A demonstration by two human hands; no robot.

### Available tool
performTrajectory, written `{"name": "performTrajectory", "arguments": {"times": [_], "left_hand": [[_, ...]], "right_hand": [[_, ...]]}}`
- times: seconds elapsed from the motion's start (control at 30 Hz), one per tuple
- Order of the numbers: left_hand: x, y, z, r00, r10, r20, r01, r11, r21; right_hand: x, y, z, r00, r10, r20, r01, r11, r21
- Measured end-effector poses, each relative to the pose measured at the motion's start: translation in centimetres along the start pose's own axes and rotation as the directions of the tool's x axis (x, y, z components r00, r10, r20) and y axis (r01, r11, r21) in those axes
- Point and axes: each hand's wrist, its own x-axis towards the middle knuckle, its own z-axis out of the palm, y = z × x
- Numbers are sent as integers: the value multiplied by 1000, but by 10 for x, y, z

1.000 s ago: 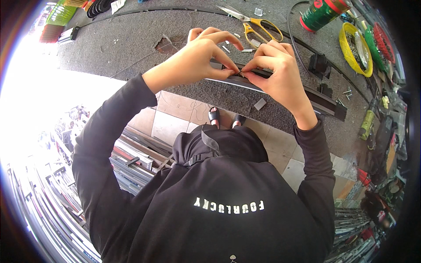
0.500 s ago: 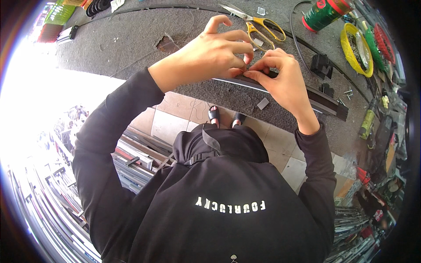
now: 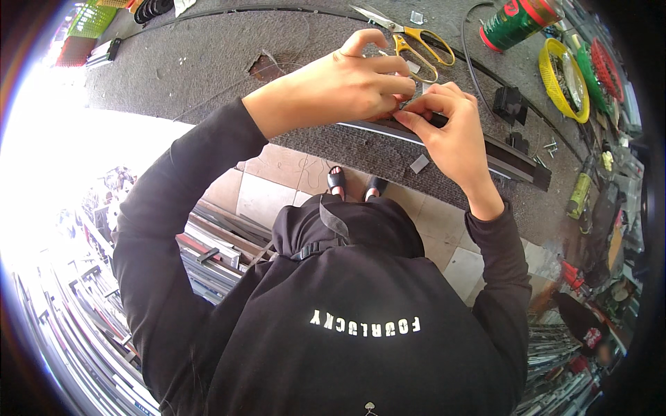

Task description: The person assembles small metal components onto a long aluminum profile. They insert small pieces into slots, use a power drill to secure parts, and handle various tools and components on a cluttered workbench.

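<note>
A long dark metal profile (image 3: 510,158) with a pale strip along its near edge lies on the grey carpeted bench, close to its front edge. My left hand (image 3: 354,82) reaches over the profile with thumb and fingertips pinched together and the index finger raised and bent. Right beside it, my right hand (image 3: 451,121) is closed in a pinch at the same spot on the profile. Whatever lies between the fingertips is too small and covered to name. Just beyond the hands, scissors with yellow handles (image 3: 444,50) lie with their blades pointing away to the left.
Black plastic blocks (image 3: 510,104) and several screws (image 3: 551,147) lie to the right. Farther right are a yellow basket (image 3: 547,69), a red-and-green can (image 3: 517,26) and a green tool (image 3: 580,195). A small grey piece (image 3: 419,163) rests near the front edge. Long profiles (image 3: 208,239) are stacked at lower left.
Both hands have shifted slightly to the right along the profile, still pinched close together. The scissors and other bench items appear unmoved.
</note>
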Motion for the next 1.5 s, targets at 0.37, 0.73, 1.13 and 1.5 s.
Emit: {"name": "performTrajectory", "arguments": {"times": [0.37,0.73,1.13,1.5], "left_hand": [[-8,-4,6,994,-97,-40,89,981,-171],[-11,-8,6,991,-136,-6,128,946,-297],[-35,10,12,869,-495,4,439,769,-465],[-46,34,14,581,-814,-5,668,480,-569]], "right_hand": [[-1,-18,-31,983,-185,-11,182,973,-139],[9,-10,-10,813,-576,87,562,736,-378],[30,-3,-16,808,-498,314,581,760,-291],[27,-5,-15,834,-457,310,537,801,-263]]}}
